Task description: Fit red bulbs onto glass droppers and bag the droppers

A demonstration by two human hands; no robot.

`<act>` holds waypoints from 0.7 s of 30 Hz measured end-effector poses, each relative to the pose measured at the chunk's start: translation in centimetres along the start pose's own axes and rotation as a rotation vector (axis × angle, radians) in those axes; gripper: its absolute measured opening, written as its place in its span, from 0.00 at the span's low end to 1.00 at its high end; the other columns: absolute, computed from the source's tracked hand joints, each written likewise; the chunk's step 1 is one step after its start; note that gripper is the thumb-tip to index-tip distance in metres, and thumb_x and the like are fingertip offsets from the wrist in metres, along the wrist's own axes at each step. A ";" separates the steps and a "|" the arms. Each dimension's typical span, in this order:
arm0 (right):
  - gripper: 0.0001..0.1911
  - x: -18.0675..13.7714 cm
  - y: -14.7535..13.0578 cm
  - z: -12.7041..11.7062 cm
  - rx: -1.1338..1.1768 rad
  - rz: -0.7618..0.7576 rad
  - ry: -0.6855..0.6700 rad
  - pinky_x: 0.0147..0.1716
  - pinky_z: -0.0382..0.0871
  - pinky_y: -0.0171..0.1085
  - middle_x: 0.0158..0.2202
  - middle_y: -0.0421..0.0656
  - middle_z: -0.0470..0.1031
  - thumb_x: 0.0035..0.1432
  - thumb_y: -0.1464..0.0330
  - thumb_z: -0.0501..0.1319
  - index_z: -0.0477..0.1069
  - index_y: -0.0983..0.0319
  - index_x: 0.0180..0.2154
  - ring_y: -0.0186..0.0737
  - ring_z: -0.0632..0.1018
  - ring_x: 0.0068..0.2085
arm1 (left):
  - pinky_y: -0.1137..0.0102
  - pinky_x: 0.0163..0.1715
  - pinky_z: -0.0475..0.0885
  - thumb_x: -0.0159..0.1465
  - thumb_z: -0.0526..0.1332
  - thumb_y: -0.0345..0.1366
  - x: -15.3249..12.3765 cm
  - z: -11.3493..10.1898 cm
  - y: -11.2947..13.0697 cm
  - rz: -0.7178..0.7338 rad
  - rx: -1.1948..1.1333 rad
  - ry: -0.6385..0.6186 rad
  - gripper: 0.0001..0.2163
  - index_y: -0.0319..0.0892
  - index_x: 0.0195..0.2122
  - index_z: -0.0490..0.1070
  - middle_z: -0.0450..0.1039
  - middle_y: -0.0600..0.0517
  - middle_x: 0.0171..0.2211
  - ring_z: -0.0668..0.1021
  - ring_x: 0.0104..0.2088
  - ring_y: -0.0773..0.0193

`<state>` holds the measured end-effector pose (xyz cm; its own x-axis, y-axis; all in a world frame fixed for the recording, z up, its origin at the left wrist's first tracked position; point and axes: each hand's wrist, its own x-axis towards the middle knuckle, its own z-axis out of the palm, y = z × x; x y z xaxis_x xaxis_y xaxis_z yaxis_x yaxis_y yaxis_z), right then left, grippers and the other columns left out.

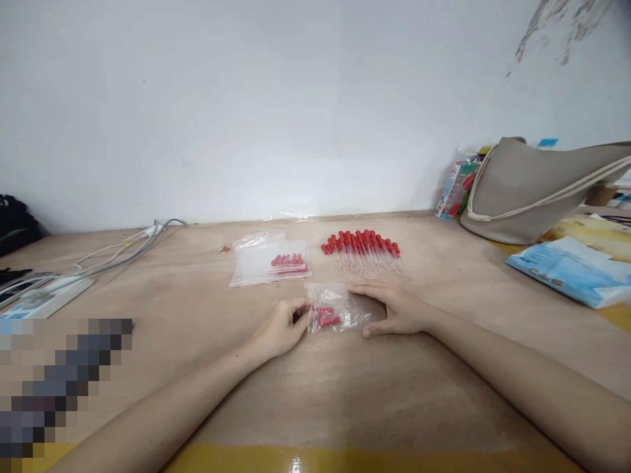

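A clear plastic bag lies on the table between my hands, with a few red-bulbed droppers inside it. My left hand pinches the bag's left end between thumb and fingers. At the right end, my right hand rests with thumb and fingers spread around the bag's edge, touching it. Just behind, a stack of flat clear bags carries several red-bulbed droppers in a filled bag. Right of that stack, many loose droppers lie in a fan, red bulbs towards the wall.
A white power strip with cables sits at the left. On the right are a grey bag, a plastic bottle and a blue tissue pack. A white wall closes off the table's back edge.
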<state>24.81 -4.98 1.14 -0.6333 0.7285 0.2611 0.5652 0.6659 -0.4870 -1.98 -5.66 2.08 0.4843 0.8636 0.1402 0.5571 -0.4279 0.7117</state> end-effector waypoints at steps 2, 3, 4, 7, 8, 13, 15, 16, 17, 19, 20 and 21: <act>0.43 0.1 -0.2 0.1 0.006 0.011 0.000 0.53 0.56 0.48 0.56 0.49 0.61 0.41 0.49 0.63 0.58 0.60 0.56 0.50 0.63 0.55 | 0.75 0.24 0.61 0.60 0.53 0.40 0.1 -0.3 -0.5 -0.011 -0.009 0.006 0.14 0.39 0.40 0.73 0.72 0.53 0.26 0.68 0.24 0.68; 0.43 0.1 -0.3 0.1 0.009 0.013 -0.001 0.53 0.56 0.48 0.56 0.50 0.61 0.41 0.49 0.63 0.57 0.61 0.56 0.50 0.63 0.55 | 0.75 0.24 0.62 0.60 0.53 0.40 0.2 -0.4 -0.7 -0.004 -0.017 0.001 0.14 0.40 0.40 0.73 0.73 0.53 0.27 0.69 0.25 0.68; 0.43 0.2 -0.4 0.2 0.014 0.011 -0.001 0.53 0.56 0.48 0.56 0.50 0.61 0.41 0.49 0.63 0.57 0.61 0.56 0.50 0.63 0.55 | 0.75 0.25 0.62 0.60 0.53 0.39 0.3 -0.5 -0.9 0.010 -0.028 -0.008 0.13 0.41 0.40 0.73 0.74 0.52 0.28 0.70 0.25 0.68; 0.41 0.2 -0.5 0.2 0.034 0.008 -0.002 0.53 0.57 0.49 0.56 0.49 0.61 0.43 0.49 0.62 0.56 0.59 0.57 0.50 0.63 0.55 | 0.74 0.30 0.65 0.60 0.55 0.39 0.4 -0.7 -1.0 0.051 -0.073 -0.019 0.12 0.42 0.38 0.75 0.75 0.52 0.32 0.73 0.30 0.66; 0.41 0.1 -0.5 0.2 0.037 0.008 0.000 0.53 0.57 0.49 0.56 0.49 0.61 0.44 0.50 0.61 0.56 0.59 0.57 0.50 0.63 0.55 | 0.74 0.31 0.66 0.60 0.55 0.39 0.4 -0.7 -1.0 0.055 -0.087 -0.017 0.12 0.42 0.38 0.75 0.76 0.51 0.33 0.73 0.31 0.65; 0.41 0.1 -0.3 0.3 0.022 -0.015 0.008 0.53 0.56 0.50 0.56 0.49 0.61 0.44 0.50 0.62 0.56 0.60 0.57 0.50 0.63 0.55 | 0.75 0.24 0.64 0.57 0.58 0.42 0.4 -0.2 -0.9 0.005 -0.073 0.002 0.13 0.41 0.37 0.76 0.74 0.52 0.24 0.71 0.25 0.66; 0.41 0.2 -0.2 0.3 0.011 -0.024 0.013 0.53 0.57 0.50 0.56 0.49 0.61 0.44 0.50 0.62 0.56 0.59 0.57 0.50 0.63 0.55 | 0.76 0.20 0.61 0.56 0.59 0.43 0.5 0.0 -1.0 -0.039 -0.041 0.021 0.14 0.41 0.37 0.76 0.72 0.54 0.19 0.68 0.21 0.68; 0.40 0.2 -0.2 0.3 0.007 -0.028 0.016 0.53 0.57 0.50 0.56 0.49 0.61 0.44 0.50 0.62 0.56 0.59 0.57 0.50 0.63 0.55 | 0.76 0.19 0.59 0.55 0.59 0.44 0.5 0.1 -1.0 -0.062 -0.027 0.031 0.14 0.41 0.37 0.76 0.70 0.55 0.18 0.67 0.19 0.69; 0.40 0.2 -0.2 0.3 0.005 -0.031 0.017 0.53 0.57 0.50 0.56 0.49 0.61 0.44 0.50 0.62 0.57 0.60 0.57 0.50 0.63 0.55 | 0.77 0.18 0.58 0.55 0.59 0.44 0.6 0.1 -1.0 -0.079 -0.018 0.038 0.15 0.42 0.38 0.76 0.70 0.56 0.17 0.66 0.18 0.70; 0.41 0.2 -0.2 0.4 0.006 -0.036 0.020 0.53 0.57 0.49 0.55 0.49 0.62 0.44 0.50 0.62 0.57 0.61 0.56 0.49 0.63 0.55 | 0.77 0.19 0.59 0.56 0.59 0.43 0.6 0.1 -0.8 -0.078 -0.028 0.024 0.15 0.42 0.39 0.75 0.72 0.55 0.20 0.67 0.19 0.70; 0.41 0.2 -0.2 0.4 0.009 -0.039 0.022 0.53 0.57 0.48 0.55 0.49 0.62 0.44 0.50 0.62 0.57 0.61 0.56 0.49 0.63 0.55 | 0.76 0.21 0.61 0.56 0.58 0.43 0.7 0.0 -0.7 -0.059 -0.052 -0.001 0.14 0.42 0.39 0.75 0.74 0.54 0.22 0.69 0.21 0.69; 0.40 0.2 -0.2 0.4 0.012 -0.043 0.023 0.53 0.57 0.48 0.55 0.50 0.62 0.44 0.50 0.62 0.57 0.61 0.56 0.49 0.63 0.55 | 0.75 0.23 0.63 0.57 0.57 0.42 0.7 -0.2 -0.7 -0.033 -0.089 -0.037 0.14 0.42 0.39 0.75 0.75 0.53 0.25 0.71 0.23 0.68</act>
<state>24.39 -5.05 0.99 -0.6448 0.7026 0.3010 0.5313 0.6951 -0.4844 -2.18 -4.75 1.87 0.4922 0.8657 0.0911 0.5118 -0.3724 0.7742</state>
